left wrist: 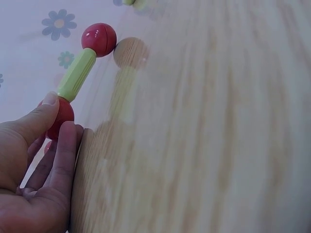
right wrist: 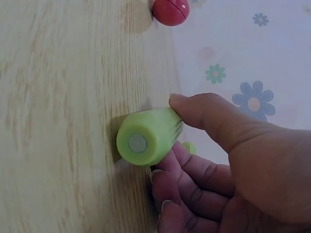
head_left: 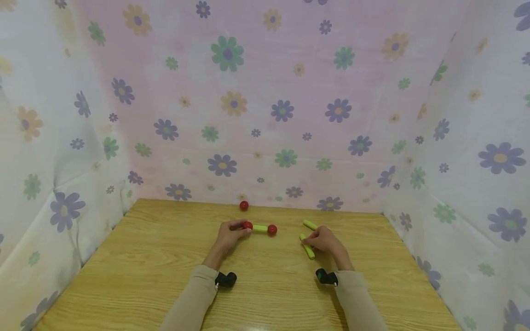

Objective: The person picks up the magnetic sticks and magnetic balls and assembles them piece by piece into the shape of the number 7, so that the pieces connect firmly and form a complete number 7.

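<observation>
My left hand [head_left: 227, 236] holds a red ball [head_left: 247, 225] between thumb and fingers. From that ball runs a light green rod [head_left: 260, 228], with a second red ball [head_left: 272, 230] on its far end; the three form a dumbbell shape lying along the table. To the right, my right hand [head_left: 326, 240] pinches another green rod [head_left: 307, 248]. In the right wrist view, this green rod [right wrist: 146, 138] lies against the wood, its end set with a round grey disc. Beyond the right hand is one more green rod [head_left: 309, 225], partly hidden by the fingers.
A loose red ball [head_left: 244, 206] sits near the back edge of the wooden table [head_left: 265, 285]. Flower-patterned cloth [head_left: 256, 92] hangs behind the table and along both sides. Each wrist carries a small black camera [head_left: 226, 279].
</observation>
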A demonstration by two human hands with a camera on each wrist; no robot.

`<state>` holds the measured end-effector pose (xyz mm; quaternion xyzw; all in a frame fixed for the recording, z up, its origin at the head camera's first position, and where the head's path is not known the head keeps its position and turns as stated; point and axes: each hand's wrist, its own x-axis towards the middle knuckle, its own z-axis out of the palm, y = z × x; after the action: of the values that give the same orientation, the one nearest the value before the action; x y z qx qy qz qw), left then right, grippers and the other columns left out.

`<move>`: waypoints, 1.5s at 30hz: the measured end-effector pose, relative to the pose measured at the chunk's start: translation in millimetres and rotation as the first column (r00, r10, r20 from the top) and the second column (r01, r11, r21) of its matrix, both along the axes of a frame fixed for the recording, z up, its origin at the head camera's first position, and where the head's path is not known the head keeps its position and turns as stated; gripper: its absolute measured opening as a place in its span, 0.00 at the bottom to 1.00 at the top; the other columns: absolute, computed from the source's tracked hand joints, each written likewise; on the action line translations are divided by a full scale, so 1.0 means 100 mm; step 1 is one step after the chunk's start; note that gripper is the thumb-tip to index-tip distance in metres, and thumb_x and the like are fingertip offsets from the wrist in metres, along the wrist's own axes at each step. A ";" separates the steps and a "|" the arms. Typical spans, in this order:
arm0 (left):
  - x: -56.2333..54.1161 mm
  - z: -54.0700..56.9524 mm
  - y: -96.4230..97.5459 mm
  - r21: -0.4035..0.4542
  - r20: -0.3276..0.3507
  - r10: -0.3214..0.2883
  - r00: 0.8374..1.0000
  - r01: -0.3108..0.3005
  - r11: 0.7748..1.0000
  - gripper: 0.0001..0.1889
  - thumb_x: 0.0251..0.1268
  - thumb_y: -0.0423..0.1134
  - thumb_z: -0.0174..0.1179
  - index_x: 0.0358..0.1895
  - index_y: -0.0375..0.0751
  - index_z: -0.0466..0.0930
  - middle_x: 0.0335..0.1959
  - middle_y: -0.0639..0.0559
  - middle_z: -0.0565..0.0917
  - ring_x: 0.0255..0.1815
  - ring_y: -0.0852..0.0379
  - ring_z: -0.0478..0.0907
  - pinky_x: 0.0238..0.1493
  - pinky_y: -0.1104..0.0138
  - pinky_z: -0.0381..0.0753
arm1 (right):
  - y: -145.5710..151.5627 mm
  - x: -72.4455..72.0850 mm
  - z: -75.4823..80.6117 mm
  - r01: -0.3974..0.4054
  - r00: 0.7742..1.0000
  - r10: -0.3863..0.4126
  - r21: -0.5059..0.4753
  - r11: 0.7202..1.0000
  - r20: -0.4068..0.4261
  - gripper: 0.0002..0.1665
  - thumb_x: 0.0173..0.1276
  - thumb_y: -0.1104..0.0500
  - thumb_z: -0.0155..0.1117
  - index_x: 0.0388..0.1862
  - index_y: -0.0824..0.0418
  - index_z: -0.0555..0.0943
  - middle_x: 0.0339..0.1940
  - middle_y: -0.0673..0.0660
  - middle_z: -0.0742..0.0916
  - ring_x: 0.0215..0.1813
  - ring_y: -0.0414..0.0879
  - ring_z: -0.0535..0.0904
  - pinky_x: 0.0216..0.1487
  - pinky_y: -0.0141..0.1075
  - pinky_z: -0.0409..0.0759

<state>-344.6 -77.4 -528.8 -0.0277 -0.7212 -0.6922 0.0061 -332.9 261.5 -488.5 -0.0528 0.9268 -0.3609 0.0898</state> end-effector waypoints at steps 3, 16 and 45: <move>0.00 0.00 0.01 -0.005 -0.002 -0.009 1.000 0.009 1.000 0.24 0.65 0.33 0.73 0.62 0.29 0.82 0.58 0.34 0.85 0.56 0.48 0.82 0.49 0.71 0.83 | 0.02 0.00 0.00 -0.012 1.000 0.012 -0.015 1.000 0.013 0.21 0.72 0.56 0.68 0.16 0.59 0.81 0.11 0.45 0.72 0.18 0.39 0.64 0.24 0.31 0.65; 0.04 0.03 0.00 -0.035 -0.040 0.004 0.999 -0.005 0.999 0.23 0.64 0.31 0.72 0.62 0.27 0.82 0.56 0.32 0.85 0.58 0.42 0.82 0.50 0.69 0.83 | 0.07 0.01 0.06 -0.016 0.995 0.035 -0.194 0.981 0.091 0.18 0.76 0.62 0.56 0.50 0.76 0.82 0.29 0.52 0.80 0.30 0.42 0.75 0.33 0.33 0.76; 0.00 0.00 0.01 -0.036 -0.049 0.020 0.999 -0.022 0.999 0.23 0.64 0.30 0.72 0.61 0.27 0.82 0.55 0.32 0.86 0.58 0.41 0.83 0.48 0.72 0.82 | -0.10 -0.05 -0.05 -0.004 0.918 0.302 -0.754 0.657 0.258 0.32 0.86 0.56 0.48 0.75 0.80 0.60 0.53 0.58 0.84 0.50 0.42 0.86 0.50 0.31 0.86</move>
<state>-345.1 -76.7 -528.5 -0.0371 -0.7336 -0.6779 0.0303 -338.1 251.8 -493.7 -0.0965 0.6588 -0.6994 0.2598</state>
